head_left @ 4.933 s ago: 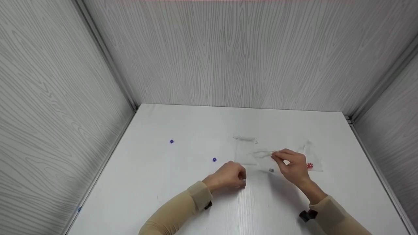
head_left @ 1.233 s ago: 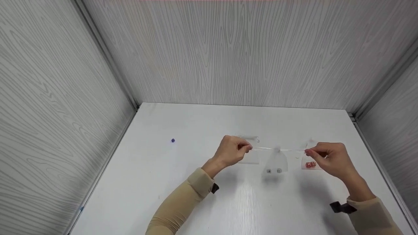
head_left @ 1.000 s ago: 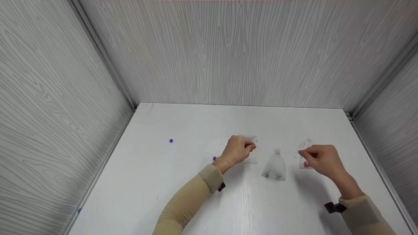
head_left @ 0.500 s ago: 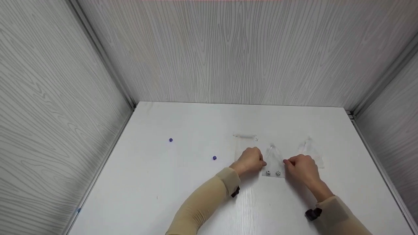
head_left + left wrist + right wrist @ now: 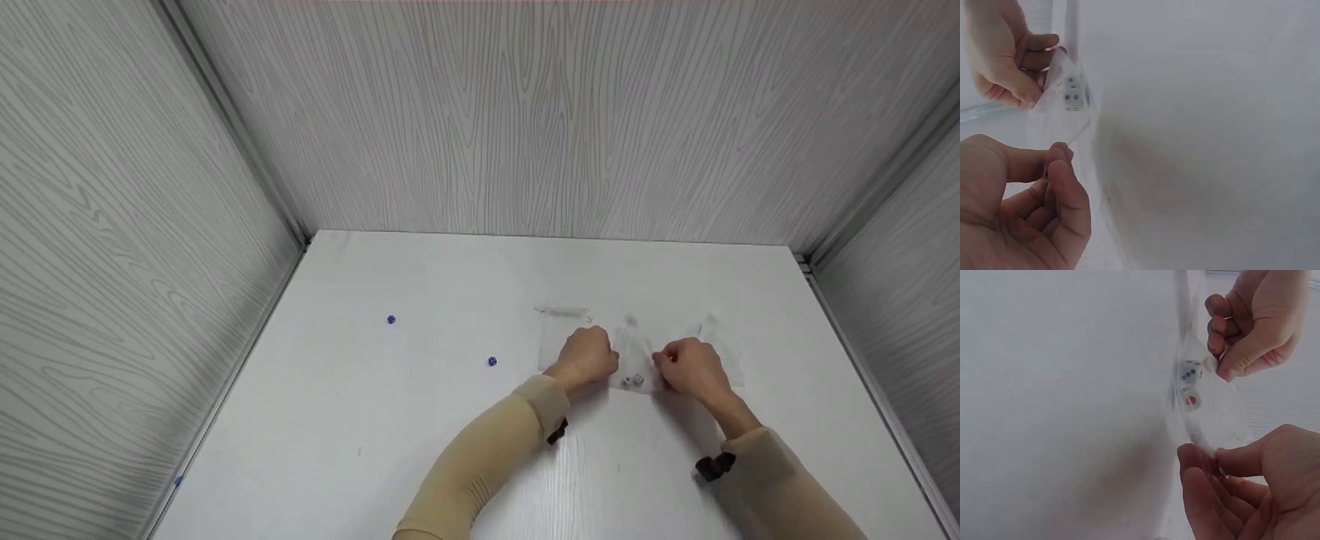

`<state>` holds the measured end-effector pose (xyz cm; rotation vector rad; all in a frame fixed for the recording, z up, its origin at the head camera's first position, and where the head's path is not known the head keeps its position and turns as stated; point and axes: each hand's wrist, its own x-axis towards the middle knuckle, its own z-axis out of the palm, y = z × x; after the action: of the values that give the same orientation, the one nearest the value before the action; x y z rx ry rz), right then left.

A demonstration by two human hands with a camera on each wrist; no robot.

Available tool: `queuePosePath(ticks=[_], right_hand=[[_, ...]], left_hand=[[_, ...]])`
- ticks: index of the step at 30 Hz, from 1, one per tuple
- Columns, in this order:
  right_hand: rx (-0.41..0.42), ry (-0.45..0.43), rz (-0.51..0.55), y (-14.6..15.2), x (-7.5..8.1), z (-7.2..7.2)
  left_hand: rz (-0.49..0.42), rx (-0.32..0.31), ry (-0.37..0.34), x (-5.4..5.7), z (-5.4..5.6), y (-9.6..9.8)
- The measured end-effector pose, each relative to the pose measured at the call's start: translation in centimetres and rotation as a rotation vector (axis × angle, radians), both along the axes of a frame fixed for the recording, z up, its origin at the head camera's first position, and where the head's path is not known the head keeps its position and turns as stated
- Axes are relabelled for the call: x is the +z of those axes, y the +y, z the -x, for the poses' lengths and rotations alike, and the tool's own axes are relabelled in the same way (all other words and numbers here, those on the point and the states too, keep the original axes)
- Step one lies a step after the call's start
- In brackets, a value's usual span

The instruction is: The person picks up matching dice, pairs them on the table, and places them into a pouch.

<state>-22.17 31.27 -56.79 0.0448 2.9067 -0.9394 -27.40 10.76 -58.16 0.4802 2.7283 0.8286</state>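
Observation:
A sheer white drawstring bag (image 5: 634,346) lies on the white table between my hands, its gathered top pointing away. Inside its lower end, two white dice (image 5: 637,379) sit close together; blue and red pips show on these dice (image 5: 1189,372) in the right wrist view. My left hand (image 5: 590,355) pinches the bag's left edge between thumb and fingertips. At the opposite edge, my right hand (image 5: 691,367) pinches the thin fabric (image 5: 1213,419) the same way.
A flat sheer bag (image 5: 559,337) lies left of my left hand, partly covered by it. Another gathered bag (image 5: 724,352) is partly behind my right hand. Two small blue dice, one nearer (image 5: 492,361) and one farther (image 5: 391,319), rest on the left. Grey panels (image 5: 480,120) enclose the table.
Earlier a die went towards the open bag, then both hands pulled its drawstrings outward and its neck closed. The hands let the strings go, took its side edges, and the bag moved slightly away.

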Motion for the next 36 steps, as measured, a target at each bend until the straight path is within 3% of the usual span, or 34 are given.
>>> queuePosePath(ticks=[2,6,8,12,13,14,15,18,20,21,23,26,31,36], right_hand=[[-0.002,-0.013,-0.058,-0.2,0.6,0.7],[0.007,-0.054,-0.221,-0.9,1.3,2.0],[0.014,-0.073,-0.279,-1.3,1.2,2.5],[0.018,-0.093,-0.32,-1.6,0.6,3.3],[0.018,-0.091,-0.322,-1.7,0.5,3.3],[0.019,-0.084,-0.326,-1.7,0.5,3.3],[0.021,-0.072,-0.331,-1.7,0.5,3.3],[0.024,-0.029,-0.353,-1.6,0.8,3.0],[0.012,0.005,-0.369,-1.5,1.2,2.7],[0.003,0.023,-0.378,-1.5,1.3,2.5],[-0.015,0.072,-0.394,-1.4,1.6,2.2],[-0.02,0.203,-0.408,-1.4,1.7,1.9],[0.092,0.432,-0.404,-1.6,1.2,2.0],[0.229,0.475,-0.336,-2.4,0.7,2.3]], left_hand=[[0.013,0.017,0.017,0.1,0.9,0.6],[0.067,0.051,0.023,-0.9,2.6,2.0],[0.101,0.074,0.076,-2.5,3.5,2.9],[0.128,0.112,0.091,-1.6,2.7,3.2],[0.12,0.109,0.081,-0.8,2.2,2.9],[0.115,0.115,0.092,-1.1,2.1,2.9],[0.108,0.115,0.087,-0.3,1.7,2.7],[0.076,0.103,0.098,-0.1,1.4,2.4],[0.07,0.092,0.104,-0.1,1.3,2.2],[0.061,0.081,0.086,0.9,0.8,1.9],[0.061,0.06,0.094,0.9,0.6,1.6],[0.074,0.031,0.162,1.1,0.0,0.8],[0.104,-0.034,0.26,2.7,-1.4,-1.4],[0.06,-0.071,0.266,4.0,-1.9,-4.9]])
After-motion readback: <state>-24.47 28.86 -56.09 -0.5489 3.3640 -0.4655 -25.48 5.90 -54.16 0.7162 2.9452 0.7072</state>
